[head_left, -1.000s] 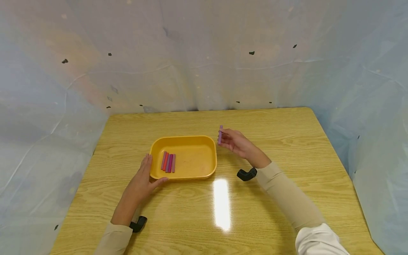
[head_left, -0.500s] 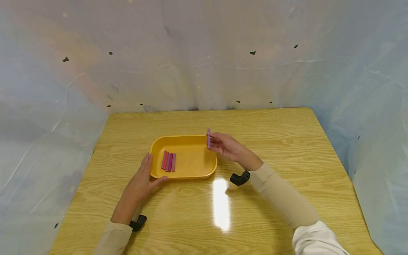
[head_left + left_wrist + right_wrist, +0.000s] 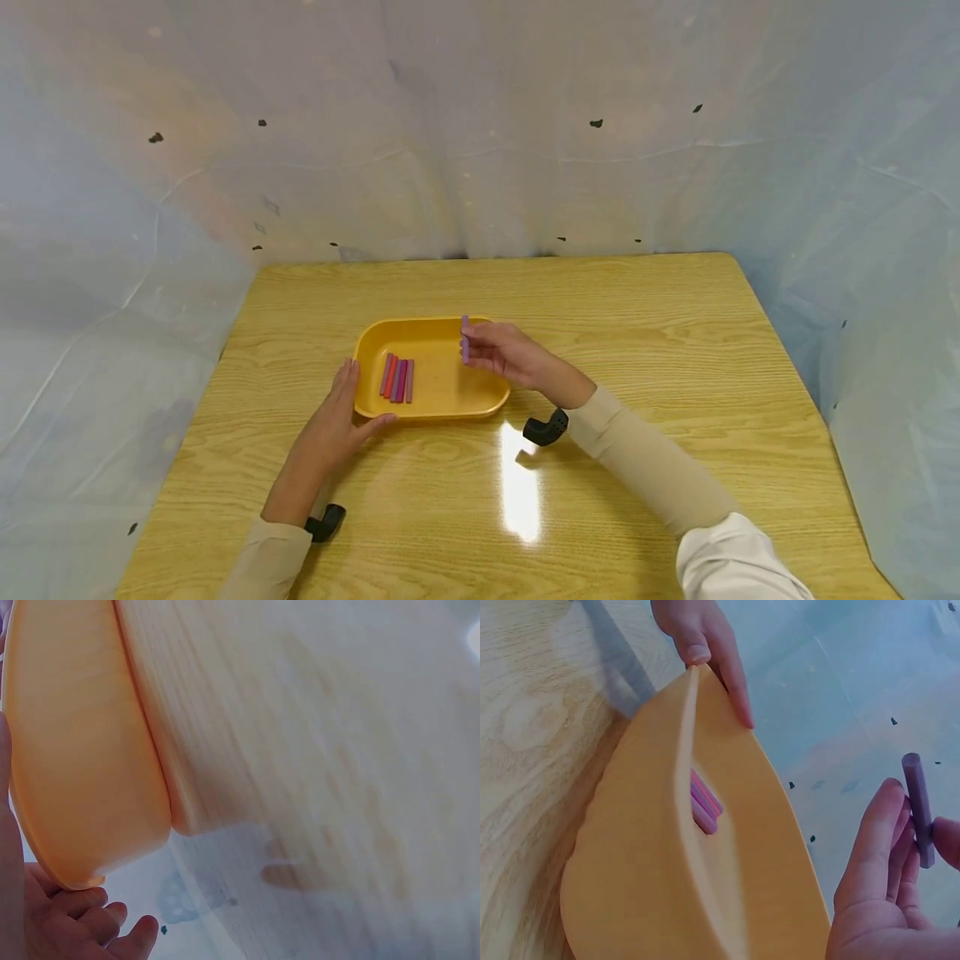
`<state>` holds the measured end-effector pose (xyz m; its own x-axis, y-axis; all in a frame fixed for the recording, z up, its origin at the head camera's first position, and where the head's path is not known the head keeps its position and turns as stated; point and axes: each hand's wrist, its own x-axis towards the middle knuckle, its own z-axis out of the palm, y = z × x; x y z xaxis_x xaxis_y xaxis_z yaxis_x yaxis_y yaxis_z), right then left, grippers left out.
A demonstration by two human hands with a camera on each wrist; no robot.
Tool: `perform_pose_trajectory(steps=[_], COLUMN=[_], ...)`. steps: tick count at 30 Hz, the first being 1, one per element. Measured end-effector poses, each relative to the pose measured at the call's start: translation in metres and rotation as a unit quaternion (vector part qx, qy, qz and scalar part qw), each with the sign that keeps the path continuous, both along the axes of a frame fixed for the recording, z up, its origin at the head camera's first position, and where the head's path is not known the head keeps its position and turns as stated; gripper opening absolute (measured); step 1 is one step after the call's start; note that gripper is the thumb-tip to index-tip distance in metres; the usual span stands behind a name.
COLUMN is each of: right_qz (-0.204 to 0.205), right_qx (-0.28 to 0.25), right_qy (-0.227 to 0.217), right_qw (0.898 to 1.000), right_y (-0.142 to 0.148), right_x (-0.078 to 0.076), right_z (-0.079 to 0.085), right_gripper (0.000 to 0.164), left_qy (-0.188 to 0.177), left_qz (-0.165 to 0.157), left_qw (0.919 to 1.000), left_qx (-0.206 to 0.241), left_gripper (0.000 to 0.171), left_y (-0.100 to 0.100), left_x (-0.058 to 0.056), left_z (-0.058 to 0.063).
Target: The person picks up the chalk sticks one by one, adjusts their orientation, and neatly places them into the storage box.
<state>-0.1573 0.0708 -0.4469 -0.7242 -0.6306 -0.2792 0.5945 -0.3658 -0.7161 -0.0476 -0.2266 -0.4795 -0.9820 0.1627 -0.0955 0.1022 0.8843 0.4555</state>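
Observation:
A yellow tray [image 3: 450, 408] with rounded corners stands on the table. Its left side holds several pink, orange and purple sticks [image 3: 396, 379] in a row. My left hand [image 3: 330, 425] rests against the tray's left front corner, fingers along the left side and thumb at the front rim. The left wrist view shows fingertips [image 3: 97, 915] beneath the tray's rim. Over the tray's right part, my right hand [image 3: 513, 354] pinches a plain purple stick [image 3: 919, 810] between thumb and fingers. The held stick is upright in the right wrist view, apart from the others.
The wood-grain table [image 3: 637, 333] extends around the tray, with a bright reflection in front of it. Pale plastic sheeting [image 3: 480, 125] hangs behind and along both sides. Black devices sit at the left wrist [image 3: 326, 523] and right wrist [image 3: 546, 427].
My right hand has moved left with the purple stick, from beside the tray's right edge to over its right part. The left hand and the sticks in the tray have stayed put.

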Motion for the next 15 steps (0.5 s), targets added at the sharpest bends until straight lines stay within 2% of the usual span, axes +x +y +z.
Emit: perform_pose_trajectory(steps=[15], right_qz=[0.016], right_qx=[0.030], right_qy=[0.012], right_qw=[0.999], right_y=[-0.018], right_x=[0.009], right_z=[-0.004], right_gripper=[0.021], left_qy=[-0.003], left_qz=[0.002], left_qw=[1.0000], left_qx=[-0.001], left_gripper=[0.110], left_y=[-0.001], left_x=[-0.002], left_z=[0.000])
